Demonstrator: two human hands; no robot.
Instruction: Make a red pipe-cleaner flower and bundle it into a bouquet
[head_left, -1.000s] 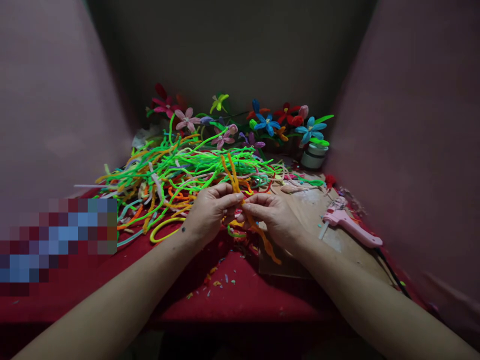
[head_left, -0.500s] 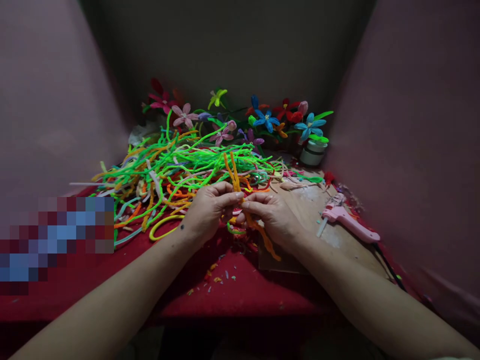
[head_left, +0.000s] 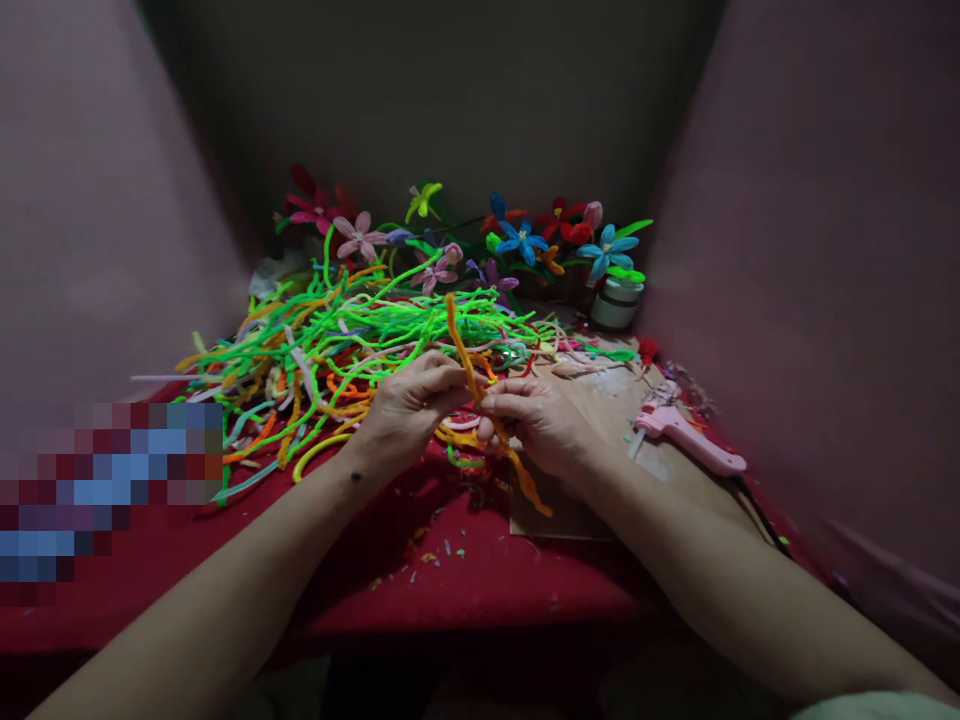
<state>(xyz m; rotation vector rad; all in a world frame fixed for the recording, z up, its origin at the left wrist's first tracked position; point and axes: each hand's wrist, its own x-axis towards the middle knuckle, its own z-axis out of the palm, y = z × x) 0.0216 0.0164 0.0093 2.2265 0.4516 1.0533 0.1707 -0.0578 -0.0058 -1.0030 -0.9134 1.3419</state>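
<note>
Orange pipe cleaners (head_left: 460, 345) run between my hands, upright at the top and slanting down to the right below. My left hand (head_left: 412, 405) pinches them from the left with thumb and forefinger. From the other side, my right hand (head_left: 536, 420) grips them just below that, its fingers closed around the middle. A wavy lower end (head_left: 534, 492) hangs out under my right hand. The exact spot between the fingertips is partly hidden. Behind my hands lies a large pile of loose pipe cleaners (head_left: 360, 320), mostly green, with orange, yellow and white ones.
A pink glue gun (head_left: 694, 440) rests on a cardboard sheet (head_left: 562, 510) at the right. Several fuzzy flowers (head_left: 521, 240) stand along the back, near a small jar (head_left: 616, 303). Scraps dot the red cloth (head_left: 480, 585). A blurred patch covers the left edge.
The two upper orange ends stood apart before; now they appear as one strand leaning left. My left hand has shifted slightly left, and the whole view has moved a little.
</note>
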